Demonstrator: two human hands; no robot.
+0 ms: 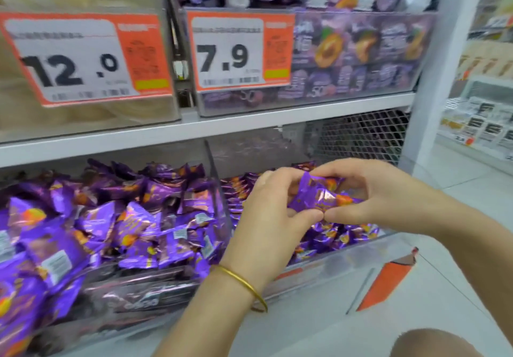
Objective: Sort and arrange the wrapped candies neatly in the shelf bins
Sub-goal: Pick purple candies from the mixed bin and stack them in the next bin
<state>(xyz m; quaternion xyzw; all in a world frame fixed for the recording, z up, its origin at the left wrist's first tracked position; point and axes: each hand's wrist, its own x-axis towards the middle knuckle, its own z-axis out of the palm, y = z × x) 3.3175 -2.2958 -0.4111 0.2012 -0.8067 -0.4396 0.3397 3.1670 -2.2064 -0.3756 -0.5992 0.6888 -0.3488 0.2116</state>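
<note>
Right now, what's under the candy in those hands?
Beneath the held candy lie more purple wrapped candies piled in the right-hand bin. The left hand and right hand hide much of the pile.

The candy at the left hand is glossy purple, patched orange. The price tag above is orange and white.

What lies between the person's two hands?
A purple wrapped candy, gripped by both the left hand and the right hand, in the head view.
</note>
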